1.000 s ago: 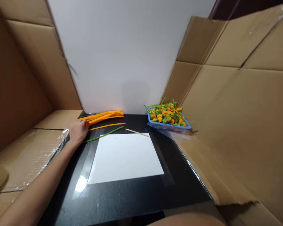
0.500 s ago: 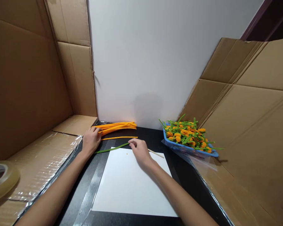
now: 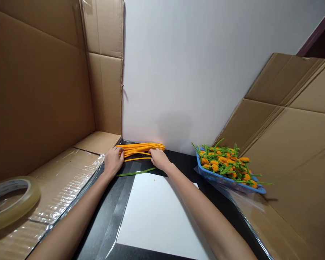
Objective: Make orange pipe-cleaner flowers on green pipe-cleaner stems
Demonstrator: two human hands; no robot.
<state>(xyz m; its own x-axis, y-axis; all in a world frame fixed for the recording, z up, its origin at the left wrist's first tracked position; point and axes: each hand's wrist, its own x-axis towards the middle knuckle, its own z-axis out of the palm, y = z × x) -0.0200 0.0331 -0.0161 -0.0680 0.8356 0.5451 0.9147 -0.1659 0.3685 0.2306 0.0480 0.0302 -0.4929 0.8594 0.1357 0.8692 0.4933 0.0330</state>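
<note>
Right hand [image 3: 159, 159], fingers bent, meets the right end of the orange pipe-cleaner bundle [image 3: 137, 147] by the black tabletop's [image 3: 182, 164] far-left corner, left hand [image 3: 113, 159] half-curled at the other, so both ends look steadied; exact grips unclear.

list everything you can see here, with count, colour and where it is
orange strips: bunch, orange, back of table
green strip: at least one, green, left, overlapping paper
paper: one sheet, white, on table
crumb: one, orange, on paper
basket: one, blue, right
flowers: many, orange and green, in basket
tape roll: one, yellowish clear, far left
cardboard: several panels, brown, both sides
table: one, black, centre
wall: one, pale grey, behind
left hand, right hand: at orange strips
</note>
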